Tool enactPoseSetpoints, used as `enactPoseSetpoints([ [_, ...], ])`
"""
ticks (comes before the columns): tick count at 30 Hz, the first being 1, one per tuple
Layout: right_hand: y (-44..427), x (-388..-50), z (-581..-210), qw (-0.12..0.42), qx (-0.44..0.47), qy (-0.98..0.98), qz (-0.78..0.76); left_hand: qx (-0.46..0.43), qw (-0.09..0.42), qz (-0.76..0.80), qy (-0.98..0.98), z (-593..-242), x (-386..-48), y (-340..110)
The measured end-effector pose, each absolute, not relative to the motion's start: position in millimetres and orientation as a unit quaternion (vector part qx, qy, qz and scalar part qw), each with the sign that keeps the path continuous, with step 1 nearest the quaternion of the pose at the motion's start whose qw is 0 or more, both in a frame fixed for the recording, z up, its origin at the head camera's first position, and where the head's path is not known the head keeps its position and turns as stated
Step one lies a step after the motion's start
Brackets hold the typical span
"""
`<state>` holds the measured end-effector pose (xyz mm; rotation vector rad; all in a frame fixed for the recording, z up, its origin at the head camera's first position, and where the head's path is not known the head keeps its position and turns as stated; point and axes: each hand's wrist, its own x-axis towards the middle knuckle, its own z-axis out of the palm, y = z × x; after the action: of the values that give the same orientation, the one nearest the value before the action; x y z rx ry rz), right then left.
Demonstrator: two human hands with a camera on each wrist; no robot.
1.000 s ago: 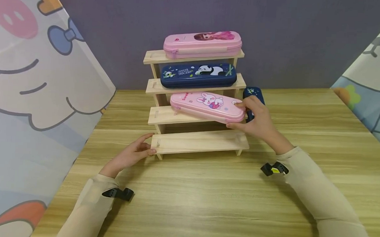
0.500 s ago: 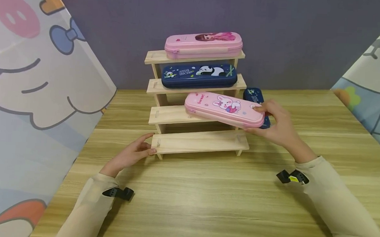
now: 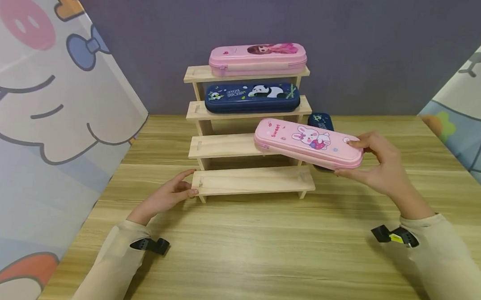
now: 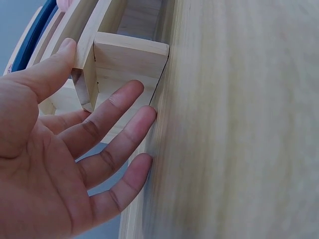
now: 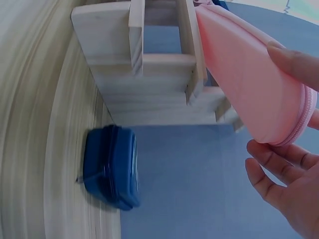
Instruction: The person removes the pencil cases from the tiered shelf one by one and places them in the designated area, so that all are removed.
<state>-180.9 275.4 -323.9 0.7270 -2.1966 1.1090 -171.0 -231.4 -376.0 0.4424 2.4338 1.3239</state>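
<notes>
One wall, dark grey and flat (image 3: 373, 62), stands behind, with cartoon-printed panels (image 3: 36, 110) at left and right. One table, pale wood-grain (image 3: 252, 253). One four-tier stepped rack of unpainted wood (image 3: 247, 181), standing on the table against the wall side.

Four oblong zipped cases. Pink with a doll print (image 3: 256, 63), lying along the top tier; navy with a panda print (image 3: 246, 99), along the second; a further navy case (image 5: 112, 167), on the table beside the rack's right side, partly hidden from above; pink with a rabbit print (image 3: 289, 143), held in the air above the table, its left end overlapping the third tier in the head view, contact uncertain.

Two hands. Right (image 3: 385, 167), the nearer: thumb and fingers grip the rabbit case's right end. The case extends leftward from these fingers, long axis sideways, right end slanted nearer the person. Left (image 3: 166, 196): thumb and forefinger hold the lowest tier's left end, remaining fingers loosely extended.
</notes>
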Motion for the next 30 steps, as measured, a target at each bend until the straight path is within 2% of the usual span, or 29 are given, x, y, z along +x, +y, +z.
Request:
enactPoseSetpoints([
  [19, 315.6, -164.7, -328.5, 0.291, 0.287, -0.772, 0.486, 0.159, 0.167, 0.469, 0.852, -376.5, -170.4, -231.9],
  [26, 324.3, -157.9, -329.8, 0.304, 0.283, -0.765, 0.492, 0.194, 0.150, 0.475, 0.845, -380.5, -170.4, -233.3],
  [30, 329.7, -153.2, -331.2, 0.314, 0.282, -0.761, 0.492, 0.174, 0.161, 0.479, 0.845, -379.6, -170.1, -232.9],
])
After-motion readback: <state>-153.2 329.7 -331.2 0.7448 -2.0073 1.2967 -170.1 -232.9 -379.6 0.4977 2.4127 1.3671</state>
